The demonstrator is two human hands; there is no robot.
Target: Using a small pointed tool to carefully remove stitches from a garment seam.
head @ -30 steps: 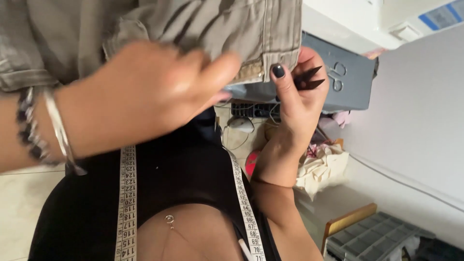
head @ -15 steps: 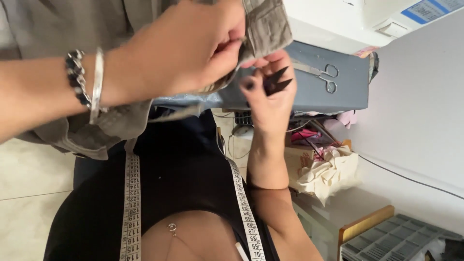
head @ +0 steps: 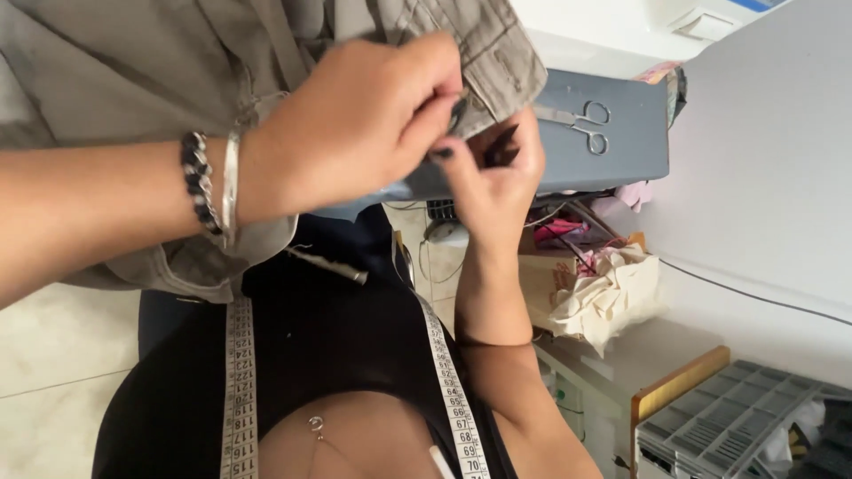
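A grey-khaki garment hangs in front of me, filling the upper left. My left hand, with bracelets on the wrist, pinches its stitched hem near the top centre. My right hand, with dark nails, comes up from below and grips the same hem edge right beside the left fingers. The fingertips of both hands meet on the cloth. A white measuring tape hangs around my neck over a black top.
A grey-blue box with a pair of scissors lying on it stands behind the hands. Below it are a cream cloth bag, a white shelf with a wooden edge and a grey plastic crate. A white wall is at right.
The garment and both hands have shifted: my left hand moved rightward along the hem, and my right hand closed in under it so the fingers now meet.
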